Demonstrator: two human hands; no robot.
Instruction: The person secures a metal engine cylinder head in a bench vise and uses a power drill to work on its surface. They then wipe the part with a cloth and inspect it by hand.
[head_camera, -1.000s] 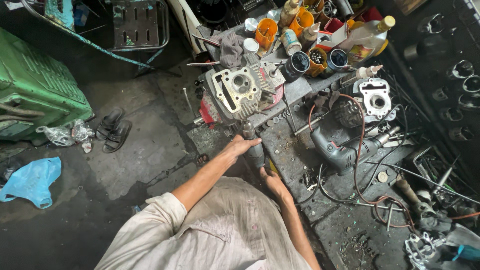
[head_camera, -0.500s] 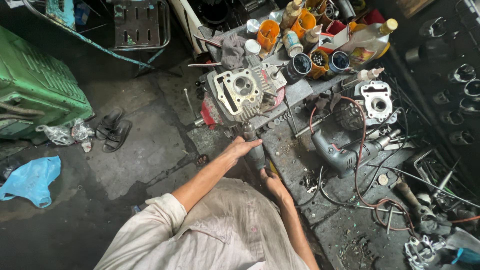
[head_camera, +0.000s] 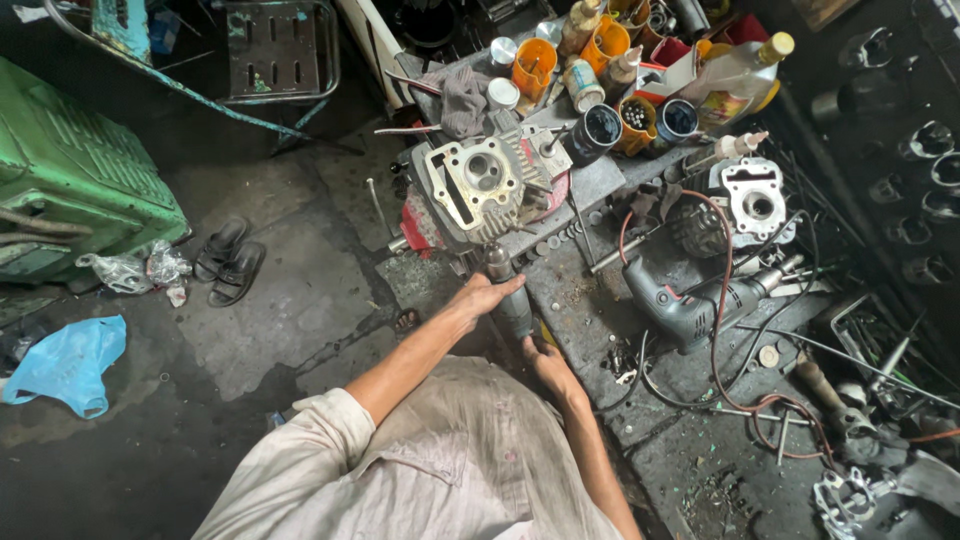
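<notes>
The grey power tool (head_camera: 508, 300) stands just below the cylinder head (head_camera: 478, 185) on the bench (head_camera: 590, 290); left hand (head_camera: 484, 296) wraps its body, right hand (head_camera: 540, 356) clasps its lower end.

Stained concrete floor (head_camera: 270, 300), cluttered grimy workbench (head_camera: 700, 470), green machine (head_camera: 70, 190).

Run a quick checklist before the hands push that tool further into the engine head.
1. Left hand wrapped on the grey tool: ok.
2. Right hand gripping the tool's lower end: cannot tell, partly hidden.
3. Tool tip meeting the engine head: ok, though the exact contact spot is hidden.
4. Engine head sitting on the bench: ok; clamping cannot tell.
5. Electric drill and its red cord lying apart from the hands: ok.
</notes>
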